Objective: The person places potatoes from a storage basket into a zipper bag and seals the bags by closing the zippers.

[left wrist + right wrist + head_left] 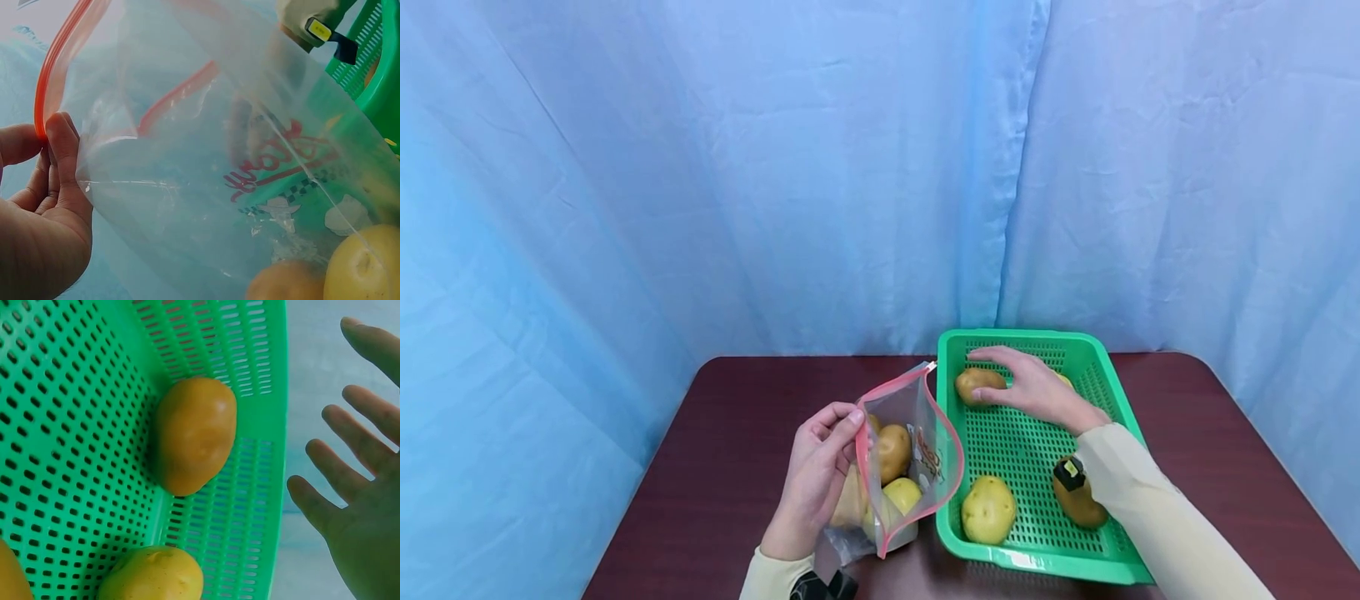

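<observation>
My left hand (820,467) pinches the pink-rimmed mouth of a clear zip bag (942,417) between thumb and fingers. In the left wrist view, that grip lies on the bag's zip edge (51,81). Brown and yellow potatoes lie inside the bag, among them a brown one (893,452) and a yellow one (902,495). My right hand (1033,383) is over the green basket (1015,442), fingers apart, nearest a brown potato (976,386) at its far left. The right wrist view shows this hand (369,469) with fingers spread, holding nothing.
Also in the basket are a yellow potato (988,510) at the near left, a brown potato (1081,504) at the near right, and a partly hidden yellow one (1064,379) behind my right hand. Blue curtains (850,167) hang behind the dark table (722,467).
</observation>
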Demonstrator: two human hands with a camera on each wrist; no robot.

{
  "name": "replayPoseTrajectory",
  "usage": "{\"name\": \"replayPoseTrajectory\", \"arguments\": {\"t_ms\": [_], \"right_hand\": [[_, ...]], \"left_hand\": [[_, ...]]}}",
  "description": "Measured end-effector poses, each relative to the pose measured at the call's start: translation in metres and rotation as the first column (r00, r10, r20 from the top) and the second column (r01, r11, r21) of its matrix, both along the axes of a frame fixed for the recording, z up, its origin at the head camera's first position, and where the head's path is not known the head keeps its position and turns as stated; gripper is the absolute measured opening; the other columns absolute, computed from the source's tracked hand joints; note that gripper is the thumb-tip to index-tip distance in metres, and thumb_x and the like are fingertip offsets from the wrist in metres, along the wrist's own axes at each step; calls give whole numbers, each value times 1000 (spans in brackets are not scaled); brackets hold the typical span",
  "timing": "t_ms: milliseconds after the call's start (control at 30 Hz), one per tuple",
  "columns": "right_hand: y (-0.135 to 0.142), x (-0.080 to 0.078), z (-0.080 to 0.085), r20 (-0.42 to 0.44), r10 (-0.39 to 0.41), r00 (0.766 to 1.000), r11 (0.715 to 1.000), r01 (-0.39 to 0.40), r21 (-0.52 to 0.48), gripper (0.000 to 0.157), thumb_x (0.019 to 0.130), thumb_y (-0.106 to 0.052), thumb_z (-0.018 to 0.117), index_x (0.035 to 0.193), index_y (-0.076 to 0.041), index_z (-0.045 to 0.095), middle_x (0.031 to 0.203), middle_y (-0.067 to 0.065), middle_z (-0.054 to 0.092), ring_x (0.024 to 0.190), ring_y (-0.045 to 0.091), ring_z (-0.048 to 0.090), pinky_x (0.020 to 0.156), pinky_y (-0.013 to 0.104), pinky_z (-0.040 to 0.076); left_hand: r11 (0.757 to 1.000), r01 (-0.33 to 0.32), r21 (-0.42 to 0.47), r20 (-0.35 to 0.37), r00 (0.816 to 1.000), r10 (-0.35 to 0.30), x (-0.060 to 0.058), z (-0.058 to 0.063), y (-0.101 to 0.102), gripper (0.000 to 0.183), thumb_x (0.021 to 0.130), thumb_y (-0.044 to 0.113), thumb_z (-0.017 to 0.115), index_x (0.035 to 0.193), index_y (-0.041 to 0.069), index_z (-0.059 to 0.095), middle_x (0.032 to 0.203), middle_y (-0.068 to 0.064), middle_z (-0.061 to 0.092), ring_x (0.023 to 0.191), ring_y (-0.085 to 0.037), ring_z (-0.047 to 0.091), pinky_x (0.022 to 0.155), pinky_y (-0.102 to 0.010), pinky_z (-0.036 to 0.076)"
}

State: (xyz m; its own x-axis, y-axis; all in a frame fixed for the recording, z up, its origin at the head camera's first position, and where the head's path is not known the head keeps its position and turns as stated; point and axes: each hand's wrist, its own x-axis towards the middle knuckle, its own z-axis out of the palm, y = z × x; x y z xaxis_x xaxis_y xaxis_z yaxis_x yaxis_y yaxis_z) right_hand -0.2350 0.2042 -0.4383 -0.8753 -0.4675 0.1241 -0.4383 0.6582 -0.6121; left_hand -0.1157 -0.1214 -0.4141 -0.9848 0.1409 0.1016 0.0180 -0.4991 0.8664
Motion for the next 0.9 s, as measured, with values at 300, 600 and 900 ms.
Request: {"name": "replayPoseTrajectory", "arguments": {"t_ms": [300, 600, 900], "right_hand": [[5, -11, -13, 88, -2, 996, 1000, 2, 10, 74, 91, -49, 77, 152, -14, 51, 156, 12, 47, 144, 39, 41, 110, 64, 38], [6, -21, -18, 185, -14, 983, 1000, 12, 9, 71, 94, -37, 78, 154, -13, 49, 158, 16, 45, 144, 42, 40, 110, 66, 37], [7, -26, -27, 238, 3, 971, 1000, -7, 16, 75, 94, -37, 78, 155, -7, 46, 155, 20, 47, 137, 43, 48, 107, 62, 42]], "left_hand": [[1000, -13, -13, 2, 1000, 13, 4, -2, -1, 9, 104, 8, 62, 98, 8, 68, 81, 0, 68, 73, -8, 65, 65, -20, 56], [1000, -20, -15, 3, 1000, 20, 7, -1, -2, 8, 103, 7, 62, 98, 8, 67, 82, 0, 67, 73, -8, 65, 67, -20, 57], [1000, -18, -18, 11, 1000, 18, 10, 0, -1, 9, 104, 7, 61, 98, 8, 67, 82, -1, 68, 73, -9, 65, 67, -20, 57]]}}
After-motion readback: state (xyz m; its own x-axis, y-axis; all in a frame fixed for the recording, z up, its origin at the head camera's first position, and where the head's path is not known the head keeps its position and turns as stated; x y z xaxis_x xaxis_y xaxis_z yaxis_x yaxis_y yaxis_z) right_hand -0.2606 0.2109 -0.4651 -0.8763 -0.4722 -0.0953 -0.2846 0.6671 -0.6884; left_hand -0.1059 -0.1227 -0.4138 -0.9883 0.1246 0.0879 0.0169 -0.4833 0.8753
